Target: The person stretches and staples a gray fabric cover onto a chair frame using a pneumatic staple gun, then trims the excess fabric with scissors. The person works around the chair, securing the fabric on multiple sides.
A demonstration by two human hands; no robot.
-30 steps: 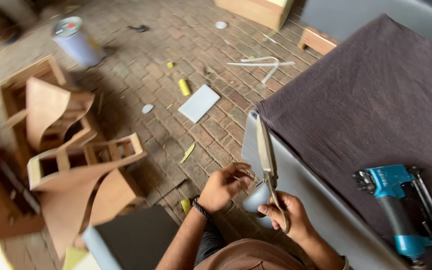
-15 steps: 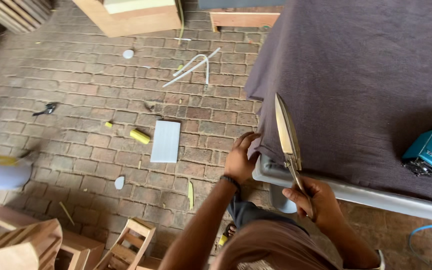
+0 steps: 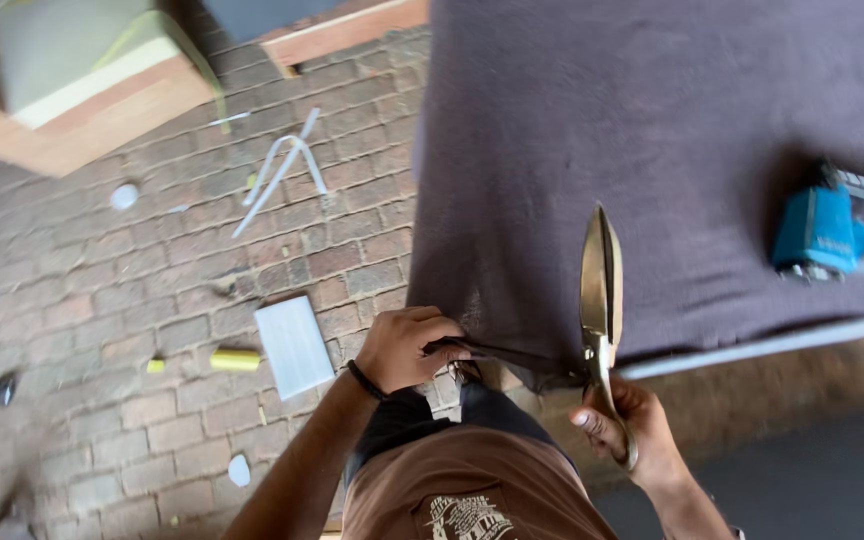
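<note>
A dark purple-grey fabric (image 3: 652,130) covers a large panel at the upper right. My left hand (image 3: 404,345) pinches the fabric's lower edge and pulls a fold of it taut to the right. My right hand (image 3: 624,425) grips the handles of large metal scissors (image 3: 600,290), whose blades point up over the fabric with their tips nearly together. The blades sit right at the edge of the pulled fold.
A blue pneumatic stapler (image 3: 820,232) lies on the fabric at the right. On the brick floor (image 3: 102,330) lie a white rectangular piece (image 3: 294,345), a yellow scrap (image 3: 235,359) and white strips (image 3: 282,165). A wooden box frame (image 3: 82,85) stands at upper left.
The view has swung toward the fabric panel and closer in. My left hand has taken hold of the fabric edge and pulled it taut, while the scissors stay upright in my right hand.
</note>
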